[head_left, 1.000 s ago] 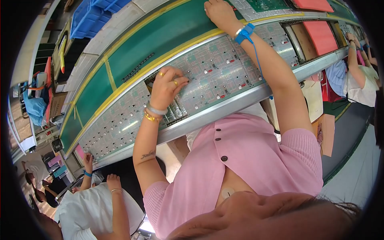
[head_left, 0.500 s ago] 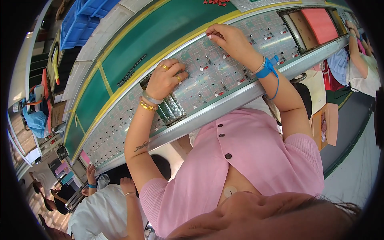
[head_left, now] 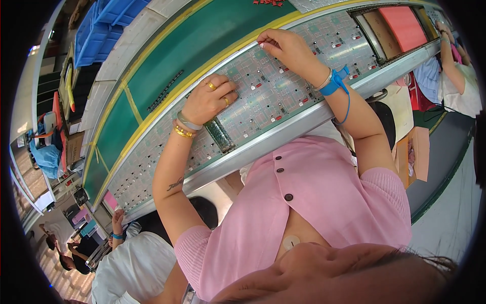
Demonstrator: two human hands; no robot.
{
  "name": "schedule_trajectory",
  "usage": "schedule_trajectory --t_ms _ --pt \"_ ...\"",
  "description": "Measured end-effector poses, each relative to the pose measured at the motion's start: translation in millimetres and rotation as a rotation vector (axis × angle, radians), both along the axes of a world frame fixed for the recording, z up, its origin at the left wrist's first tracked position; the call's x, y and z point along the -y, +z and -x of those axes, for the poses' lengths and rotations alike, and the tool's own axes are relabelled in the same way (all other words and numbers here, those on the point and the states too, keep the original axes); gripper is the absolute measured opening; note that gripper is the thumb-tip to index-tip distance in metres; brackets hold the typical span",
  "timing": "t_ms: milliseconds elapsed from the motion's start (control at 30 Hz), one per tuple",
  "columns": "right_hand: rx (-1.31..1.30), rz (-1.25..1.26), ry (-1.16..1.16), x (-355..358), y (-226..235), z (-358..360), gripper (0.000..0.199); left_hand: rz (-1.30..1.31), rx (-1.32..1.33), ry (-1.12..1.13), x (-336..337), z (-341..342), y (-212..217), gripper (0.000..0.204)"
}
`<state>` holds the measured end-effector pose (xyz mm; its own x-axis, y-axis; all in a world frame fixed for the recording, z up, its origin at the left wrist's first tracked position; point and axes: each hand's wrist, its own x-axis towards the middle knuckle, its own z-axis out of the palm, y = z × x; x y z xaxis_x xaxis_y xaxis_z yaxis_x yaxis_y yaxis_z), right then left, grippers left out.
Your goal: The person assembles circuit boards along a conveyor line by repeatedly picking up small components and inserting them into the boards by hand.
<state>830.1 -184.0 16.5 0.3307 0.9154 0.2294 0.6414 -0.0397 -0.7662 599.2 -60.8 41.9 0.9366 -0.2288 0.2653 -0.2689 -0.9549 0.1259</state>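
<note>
A printed circuit board (head_left: 263,104), grey-green with many small parts, lies on the metal-edged rail under both my hands. My left hand (head_left: 210,99), with rings on its fingers, is closed with curled fingers at the board's left end; whatever it holds is hidden. Over the board's far edge my right hand (head_left: 286,48) is closed in a pinch, with what looks like a small red component (head_left: 261,44) at its fingertips. A blue wrist strap (head_left: 334,87) circles my right wrist. Another circuit board (head_left: 152,169) lies to the left, past a narrow dark gap (head_left: 220,136).
Beyond the rail, a green work surface (head_left: 172,48) bears a dark strip of parts (head_left: 165,91) and a pile of red components (head_left: 270,2). Blue bins (head_left: 101,35) stand far left. A red-pink panel (head_left: 402,28) lies at the right. Other people sit at both sides.
The left circuit board has slid right, so the gap between the boards is narrower. My left forearm has shifted slightly left. My right hand has moved slightly left and keeps its pinch.
</note>
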Motion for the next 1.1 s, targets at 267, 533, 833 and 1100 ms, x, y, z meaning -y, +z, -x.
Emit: schedule_trajectory --t_ms 267,533,833,1100 --pt "-0.006 -0.001 0.002 1 -5 -1 0.019 0.04 -0.061 -0.015 -3 -4 3 0.018" --pt "0.029 -0.105 0.137 32 21 29 0.013 0.082 0.221 0.698 -10 34 11 0.013" --pt "0.183 -0.122 0.406 68 24 82 0.012 -0.135 0.175 1.137 -42 90 -3 0.012" --pt "0.27 -0.01 0.484 73 10 96 0.009 -0.18 0.115 1.114 -43 88 -7 0.01"
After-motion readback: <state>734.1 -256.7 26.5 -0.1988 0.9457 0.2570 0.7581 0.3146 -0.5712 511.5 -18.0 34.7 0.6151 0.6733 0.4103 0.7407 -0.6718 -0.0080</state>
